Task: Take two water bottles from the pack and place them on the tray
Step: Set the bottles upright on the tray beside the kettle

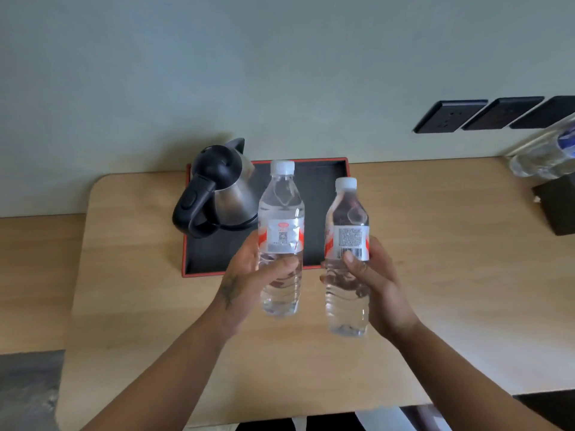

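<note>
I hold two clear water bottles with white caps and red-and-white labels upright above the wooden table. My left hand (249,275) grips the left water bottle (281,213) around its lower half. My right hand (370,275) grips the right water bottle (347,225) the same way. Both bottles hover in front of the near edge of the black tray with a red rim (323,188). The pack of bottles (544,157) lies at the far right edge, partly cut off.
A steel kettle with a black handle and lid (217,191) stands on the tray's left half. A dark box (557,206) sits at the right under the pack. Black wall sockets (451,116) line the wall behind the wooden table (435,244).
</note>
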Tool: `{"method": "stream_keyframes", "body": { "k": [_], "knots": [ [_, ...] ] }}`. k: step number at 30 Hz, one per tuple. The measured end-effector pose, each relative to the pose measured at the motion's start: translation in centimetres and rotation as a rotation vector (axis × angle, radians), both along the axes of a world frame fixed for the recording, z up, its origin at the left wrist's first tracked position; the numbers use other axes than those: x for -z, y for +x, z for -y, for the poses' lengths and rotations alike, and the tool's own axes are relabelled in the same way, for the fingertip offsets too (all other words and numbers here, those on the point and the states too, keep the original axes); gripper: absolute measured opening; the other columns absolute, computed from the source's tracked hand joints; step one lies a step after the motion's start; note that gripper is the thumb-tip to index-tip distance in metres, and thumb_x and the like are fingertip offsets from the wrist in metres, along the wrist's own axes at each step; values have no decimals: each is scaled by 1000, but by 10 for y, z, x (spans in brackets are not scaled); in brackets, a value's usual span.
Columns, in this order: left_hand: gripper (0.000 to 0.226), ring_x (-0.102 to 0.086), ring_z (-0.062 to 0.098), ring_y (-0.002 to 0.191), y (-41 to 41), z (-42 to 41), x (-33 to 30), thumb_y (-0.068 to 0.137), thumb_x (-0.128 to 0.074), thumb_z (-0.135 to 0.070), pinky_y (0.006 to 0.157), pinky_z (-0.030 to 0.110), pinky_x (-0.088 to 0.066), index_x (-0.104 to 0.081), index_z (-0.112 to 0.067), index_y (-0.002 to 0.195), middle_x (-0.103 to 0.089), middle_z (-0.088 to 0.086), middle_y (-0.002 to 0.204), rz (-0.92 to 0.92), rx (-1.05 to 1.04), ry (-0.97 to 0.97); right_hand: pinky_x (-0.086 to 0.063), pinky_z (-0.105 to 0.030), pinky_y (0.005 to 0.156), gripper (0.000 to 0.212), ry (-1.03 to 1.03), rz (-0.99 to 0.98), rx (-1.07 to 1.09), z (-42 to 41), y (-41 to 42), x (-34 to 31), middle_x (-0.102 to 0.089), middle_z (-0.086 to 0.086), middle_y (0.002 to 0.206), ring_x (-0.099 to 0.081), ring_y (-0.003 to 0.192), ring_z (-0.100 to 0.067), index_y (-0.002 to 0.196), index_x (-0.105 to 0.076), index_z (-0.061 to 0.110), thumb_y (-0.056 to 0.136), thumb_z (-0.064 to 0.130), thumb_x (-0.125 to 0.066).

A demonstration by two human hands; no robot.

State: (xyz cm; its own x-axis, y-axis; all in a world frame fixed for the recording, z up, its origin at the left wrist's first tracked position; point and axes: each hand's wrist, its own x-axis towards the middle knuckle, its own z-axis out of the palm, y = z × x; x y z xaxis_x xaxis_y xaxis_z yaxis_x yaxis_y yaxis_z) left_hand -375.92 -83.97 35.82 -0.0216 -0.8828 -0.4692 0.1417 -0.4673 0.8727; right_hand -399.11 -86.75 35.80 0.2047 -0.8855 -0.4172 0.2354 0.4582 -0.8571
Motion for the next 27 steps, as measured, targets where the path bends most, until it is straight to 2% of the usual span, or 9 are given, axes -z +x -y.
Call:
{"method": "stream_keyframes", "body": {
  "k": [2,5,9,11,13,15,19,25,27],
  "knots": [
    [48,-78,8,113,-3,23,6,83,-86,-28,89,18,-61,-74,-43,126,-84,-5,123,9,8,-24,-55,-46,87,62,-21,-7,-19,27,-4,5,-67,-16,109,-65,100,-32,128,-65,9,80,42,-87],
    [61,-79,10,116,-8,58,16,75,-89,-32,91,20,-61,-70,-32,133,-84,-4,124,21,-14,-39,-54,-41,85,58,-45,-3,-65,70,-9,15,-68,-17,113,-67,99,-31,133,-60,6,85,30,-82],
    [70,-80,7,109,-12,101,24,69,-93,-29,88,18,-62,-68,-20,135,-86,-6,117,56,-34,-56,-55,-45,92,68,-94,-15,-114,119,-10,25,-70,-17,121,-68,108,-32,139,-55,4,85,32,-85],
    [75,-79,11,110,-11,120,28,68,-94,-26,95,25,-61,-67,-15,137,-85,-3,119,71,-41,-70,-54,-52,99,76,-138,-41,-134,139,-9,27,-68,-22,124,-66,113,-33,138,-55,5,79,37,-89],
    [78,-79,17,114,-11,137,32,65,-96,-23,107,38,-59,-68,-13,137,-85,1,123,91,-57,-74,-49,-59,106,70,-183,-82,-170,157,-8,31,-63,-32,129,-63,116,-34,139,-52,6,81,25,-87],
    [74,-78,22,119,-12,151,35,66,-95,-16,111,45,-58,-69,-14,136,-84,4,126,120,-60,-86,-52,-55,105,66,-209,-113,-218,171,-7,36,-62,-31,131,-63,118,-33,141,-47,5,84,9,-80],
    [70,-79,15,116,-16,169,41,56,-99,-21,104,36,-61,-73,-32,120,-85,-3,121,136,-68,-97,-57,-40,100,67,-254,-154,-312,193,-8,39,-61,-16,130,-64,118,-23,140,-38,2,84,-7,-74],
    [66,-79,10,110,-15,183,57,68,-96,12,103,32,-62,-72,-29,113,-84,-9,111,224,-37,-103,-50,-47,105,72,-281,-227,-379,214,-12,47,-55,-17,131,-57,120,-26,140,-30,-7,82,-10,-72],
    [63,-79,9,105,-15,187,63,71,-91,21,100,29,-63,-71,-19,115,-83,-5,114,253,-41,-97,-49,-51,106,71,-285,-258,-401,217,-10,51,-53,-18,131,-56,120,-27,140,-29,-7,84,-18,-72]
  ]
}}
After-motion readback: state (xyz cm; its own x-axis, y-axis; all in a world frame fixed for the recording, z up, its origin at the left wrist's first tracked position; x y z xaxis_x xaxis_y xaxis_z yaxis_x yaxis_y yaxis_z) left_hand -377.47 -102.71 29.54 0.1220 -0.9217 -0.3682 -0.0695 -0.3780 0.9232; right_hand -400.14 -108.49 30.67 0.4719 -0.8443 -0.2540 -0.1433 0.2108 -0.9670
